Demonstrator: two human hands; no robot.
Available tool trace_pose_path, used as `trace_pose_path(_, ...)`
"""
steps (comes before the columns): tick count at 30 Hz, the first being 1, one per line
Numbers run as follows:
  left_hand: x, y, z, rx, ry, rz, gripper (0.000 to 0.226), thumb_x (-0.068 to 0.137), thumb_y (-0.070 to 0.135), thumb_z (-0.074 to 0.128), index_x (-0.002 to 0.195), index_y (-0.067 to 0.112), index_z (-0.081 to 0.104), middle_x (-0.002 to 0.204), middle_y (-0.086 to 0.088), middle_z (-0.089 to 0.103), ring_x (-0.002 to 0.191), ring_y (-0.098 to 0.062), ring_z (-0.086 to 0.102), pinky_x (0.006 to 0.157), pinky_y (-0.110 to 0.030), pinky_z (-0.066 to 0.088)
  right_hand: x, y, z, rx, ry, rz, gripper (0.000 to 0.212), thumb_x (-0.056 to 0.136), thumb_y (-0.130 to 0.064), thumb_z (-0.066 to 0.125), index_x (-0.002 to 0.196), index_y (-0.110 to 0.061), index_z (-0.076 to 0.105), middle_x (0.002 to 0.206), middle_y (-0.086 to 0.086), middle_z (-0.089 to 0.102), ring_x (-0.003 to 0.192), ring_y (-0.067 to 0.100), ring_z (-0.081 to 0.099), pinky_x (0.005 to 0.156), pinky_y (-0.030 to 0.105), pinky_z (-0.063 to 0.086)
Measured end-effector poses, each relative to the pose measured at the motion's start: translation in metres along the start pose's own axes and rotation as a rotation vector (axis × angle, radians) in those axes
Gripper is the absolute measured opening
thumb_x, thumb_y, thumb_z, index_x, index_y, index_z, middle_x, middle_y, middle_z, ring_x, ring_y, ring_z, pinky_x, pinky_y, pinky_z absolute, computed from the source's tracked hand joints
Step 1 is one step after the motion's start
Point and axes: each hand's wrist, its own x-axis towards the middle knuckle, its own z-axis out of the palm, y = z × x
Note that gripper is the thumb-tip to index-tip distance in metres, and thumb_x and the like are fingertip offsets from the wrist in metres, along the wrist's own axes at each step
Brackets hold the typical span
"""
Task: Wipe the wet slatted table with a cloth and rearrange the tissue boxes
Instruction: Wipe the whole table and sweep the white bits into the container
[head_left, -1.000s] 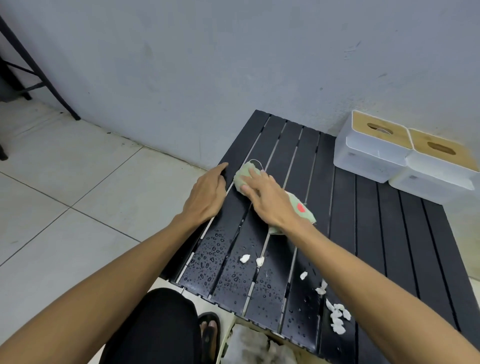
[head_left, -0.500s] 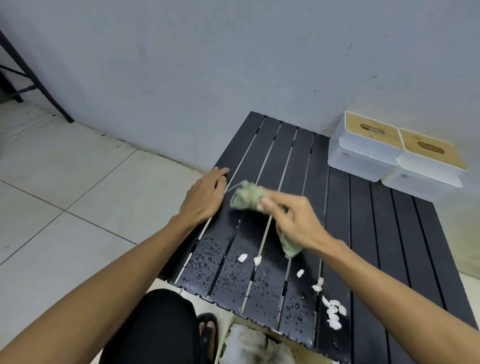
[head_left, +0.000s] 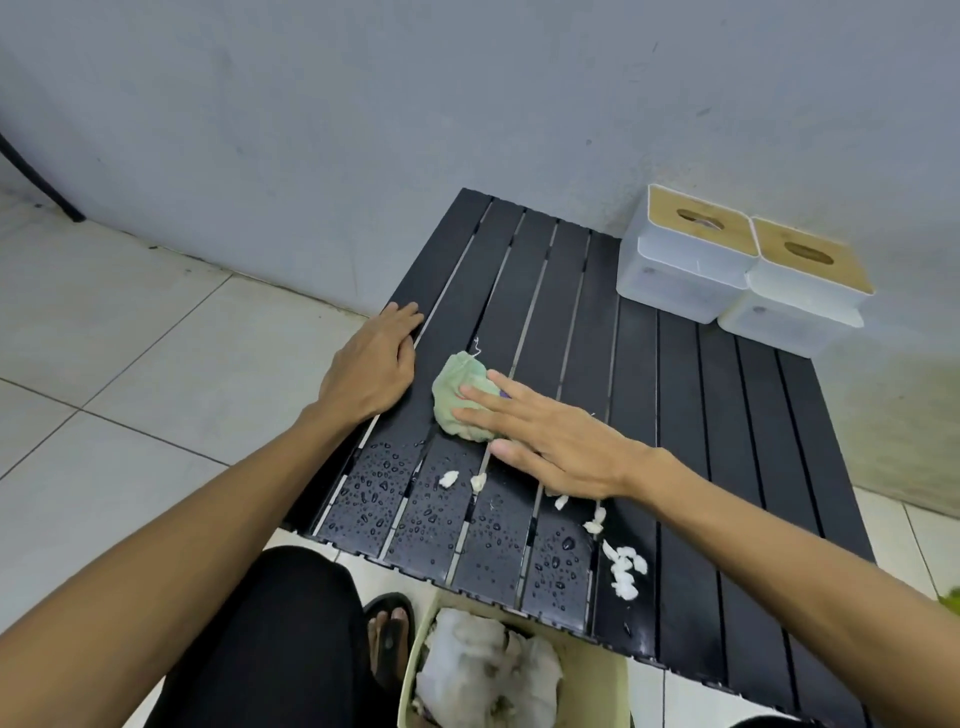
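Observation:
A black slatted table (head_left: 727, 467) stands against the wall, with water drops on its near left slats. A bunched pale green cloth (head_left: 457, 395) lies on the table's left part. My right hand (head_left: 545, 441) lies flat, fingers stretched, pressing down on the cloth's right side. My left hand (head_left: 374, 364) rests palm down on the table's left edge, just left of the cloth. Two white tissue boxes with wooden lids stand side by side at the far right corner: one box (head_left: 685, 260) to the left, the other tissue box (head_left: 800, 291) to the right.
Small white tissue scraps (head_left: 623, 566) lie scattered on the near wet slats. A bin (head_left: 410, 686) holding crumpled white tissue sits below the table's near edge. My knee and sandalled foot (head_left: 389, 639) are beside it. Tiled floor spreads to the left.
My right hand had lifted the cloth, pinched in its fingers; now the cloth is bunched on the table with my hand flat on it. My left hand stayed on the edge.

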Motion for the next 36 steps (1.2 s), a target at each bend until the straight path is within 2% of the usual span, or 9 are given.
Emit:
trace_pose_path(7, -0.001, 0.002, -0.001, 0.017, 0.007, 0.007, 0.045, 0.100, 0.017, 0.034, 0.144, 0.020, 0.044, 0.154, 0.009, 0.037, 0.145, -0.009, 0.023, 0.114, -0.037, 0.024, -0.037, 0.006, -0.014, 0.053, 0.130, 0.047, 0.048, 0.106, -0.034, 0.047, 0.152, -0.029, 0.036, 0.165, -0.008, 0.018, 0.154, 0.014, 0.014, 0.123, 0.037, 0.023)
trace_pose_path(11, 0.000, -0.001, 0.001, 0.027, -0.001, 0.022, 0.045, 0.100, 0.017, 0.033, 0.144, 0.019, 0.044, 0.154, 0.008, 0.037, 0.145, -0.010, 0.024, 0.115, -0.038, 0.024, -0.036, 0.009, -0.005, -0.051, 0.145, 0.180, 0.050, 0.098, -0.057, 0.047, 0.145, -0.039, 0.047, 0.142, -0.010, 0.042, 0.123, 0.013, 0.041, 0.105, 0.042, 0.040)
trace_pose_path(14, 0.000, -0.002, 0.003, 0.034, -0.007, 0.030, 0.045, 0.100, 0.018, 0.032, 0.144, 0.018, 0.043, 0.154, 0.008, 0.037, 0.145, -0.010, 0.024, 0.115, -0.037, 0.024, -0.047, 0.009, 0.004, 0.062, 0.133, 0.152, 0.041, 0.099, -0.052, 0.049, 0.138, -0.041, 0.056, 0.129, -0.015, 0.047, 0.104, 0.011, 0.045, 0.097, 0.038, 0.041)
trace_pose_path(17, 0.000, -0.003, 0.003, 0.042, -0.001, 0.043, 0.045, 0.100, 0.017, 0.033, 0.144, 0.018, 0.044, 0.154, 0.007, 0.037, 0.145, -0.011, 0.024, 0.115, -0.037, 0.025, -0.061, 0.007, -0.003, 0.204, 0.151, 0.163, 0.036, 0.098, -0.047, 0.053, 0.131, -0.038, 0.064, 0.123, -0.015, 0.053, 0.109, 0.010, 0.049, 0.098, 0.035, 0.043)
trace_pose_path(22, 0.001, -0.004, 0.004, 0.063, -0.011, 0.048, 0.045, 0.100, 0.017, 0.032, 0.144, 0.018, 0.044, 0.154, 0.006, 0.037, 0.145, -0.013, 0.024, 0.115, -0.039, 0.026, -0.082, 0.028, -0.046, 0.509, 0.355, 0.362, 0.029, 0.098, -0.025, 0.061, 0.126, -0.025, 0.069, 0.118, -0.002, 0.059, 0.100, 0.006, 0.061, 0.083, 0.014, 0.048)
trace_pose_path(24, 0.001, -0.005, 0.005, 0.076, -0.016, 0.063, 0.046, 0.100, 0.016, 0.033, 0.144, 0.016, 0.043, 0.154, 0.003, 0.037, 0.145, -0.016, 0.025, 0.116, -0.039, 0.026, -0.089, 0.042, -0.044, 0.391, 0.320, 0.428, 0.033, 0.099, -0.033, 0.059, 0.131, -0.026, 0.066, 0.123, -0.003, 0.057, 0.098, 0.008, 0.063, 0.086, 0.018, 0.049)
trace_pose_path(27, 0.001, -0.005, 0.004, 0.104, -0.043, 0.081, 0.046, 0.100, 0.016, 0.033, 0.145, 0.013, 0.042, 0.154, -0.002, 0.037, 0.145, -0.021, 0.025, 0.118, -0.040, 0.023, -0.099, 0.057, -0.008, 0.073, 0.232, 0.518, 0.050, 0.098, -0.058, 0.034, 0.143, -0.043, 0.049, 0.143, -0.013, 0.048, 0.114, 0.018, 0.048, 0.106, 0.041, 0.037)
trace_pose_path(31, -0.003, 0.000, 0.000, 0.176, -0.097, 0.112, 0.046, 0.102, 0.021, 0.034, 0.145, 0.008, 0.040, 0.155, -0.010, 0.034, 0.145, -0.030, 0.025, 0.119, -0.042, 0.019, -0.104, 0.035, 0.023, -0.059, 0.378, 0.568, 0.049, 0.100, -0.055, 0.027, 0.145, -0.046, 0.044, 0.142, -0.017, 0.047, 0.110, 0.012, 0.036, 0.098, 0.039, 0.033)
trace_pose_path(36, -0.023, 0.004, -0.006, 0.306, -0.174, 0.167, 0.062, 0.098, 0.039, 0.017, 0.150, 0.009, 0.030, 0.158, -0.011, 0.025, 0.146, -0.034, 0.020, 0.119, -0.043, 0.015, -0.118, 0.001, 0.043, -0.028, 0.364, 0.601, 0.052, 0.102, -0.054, 0.023, 0.151, -0.042, 0.036, 0.147, -0.015, 0.039, 0.112, 0.013, 0.034, 0.099, 0.036, 0.033)
